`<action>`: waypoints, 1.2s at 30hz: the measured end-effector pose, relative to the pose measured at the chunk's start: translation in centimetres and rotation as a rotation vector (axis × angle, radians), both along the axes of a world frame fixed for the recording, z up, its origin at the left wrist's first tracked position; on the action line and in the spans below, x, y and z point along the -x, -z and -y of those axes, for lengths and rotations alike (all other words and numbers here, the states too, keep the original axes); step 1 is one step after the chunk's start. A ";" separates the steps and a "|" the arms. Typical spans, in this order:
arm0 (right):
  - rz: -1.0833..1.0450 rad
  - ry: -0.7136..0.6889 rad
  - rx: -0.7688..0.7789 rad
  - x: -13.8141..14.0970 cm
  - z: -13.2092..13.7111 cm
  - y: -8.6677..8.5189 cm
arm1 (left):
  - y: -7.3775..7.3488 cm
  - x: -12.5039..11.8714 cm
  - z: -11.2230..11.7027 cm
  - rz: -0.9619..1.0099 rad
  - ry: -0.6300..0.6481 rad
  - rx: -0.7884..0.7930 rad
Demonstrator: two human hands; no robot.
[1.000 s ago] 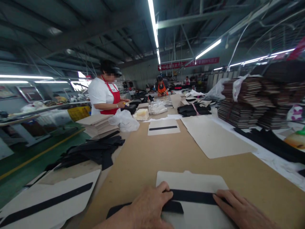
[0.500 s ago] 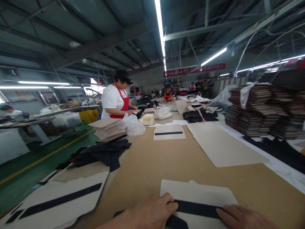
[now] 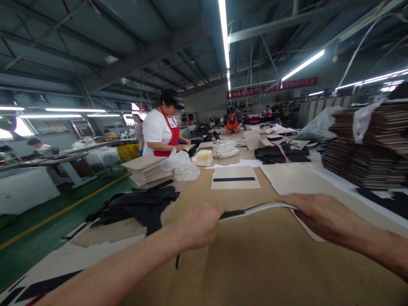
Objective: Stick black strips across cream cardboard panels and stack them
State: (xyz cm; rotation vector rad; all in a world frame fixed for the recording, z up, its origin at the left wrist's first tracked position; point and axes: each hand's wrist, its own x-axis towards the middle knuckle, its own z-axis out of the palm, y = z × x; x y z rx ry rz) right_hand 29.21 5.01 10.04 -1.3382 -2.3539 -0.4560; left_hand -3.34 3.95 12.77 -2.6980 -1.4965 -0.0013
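Observation:
Both my hands hold a pale cardboard panel [image 3: 264, 207] with a black strip on it, lifted off the brown table top [image 3: 270, 263] and seen nearly edge-on. My left hand [image 3: 199, 225] is closed on its left end, where the black strip sticks out. My right hand [image 3: 318, 212] grips the panel's right end, fingers curled over the edge. A thin dark strand hangs down below my left hand.
Another panel with a black strip [image 3: 235, 177] lies further up the table, beside a large plain sheet [image 3: 296, 178]. Black fabric pieces [image 3: 140, 206] and a cardboard stack [image 3: 148, 170] sit at left, tall stacks [image 3: 366, 148] at right. A person in a red apron [image 3: 162, 129] works at the table's left side.
The panel lay flat under both pressing hands; now both hands have lifted it up and away from me. The view has swung slightly to the left.

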 end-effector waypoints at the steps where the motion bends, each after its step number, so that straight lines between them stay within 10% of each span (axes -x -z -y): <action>1: 0.049 -0.009 0.009 0.4 -2.4 -0.9 | -0.8 0.2 -2.2 -0.034 -0.019 -0.055; 7: 0.045 0.017 -0.047 2.4 -16.5 -0.1 | -0.1 0.7 -15.8 -0.121 -0.059 -0.323; 15: 0.066 0.049 0.129 3.4 -25.7 8.5 | 8.3 0.6 -25.4 -0.122 -0.093 -0.212; 19: 0.051 0.070 0.258 3.4 -26.2 10.9 | 9.9 0.8 -26.2 -0.154 -0.100 -0.112; 29: 0.039 0.043 0.308 2.9 -22.0 9.3 | 6.8 -1.5 -23.1 -0.287 -0.107 0.025; 36: -0.045 0.246 0.169 -10.7 -12.1 5.8 | 4.9 -6.6 -18.2 -0.157 0.018 -0.075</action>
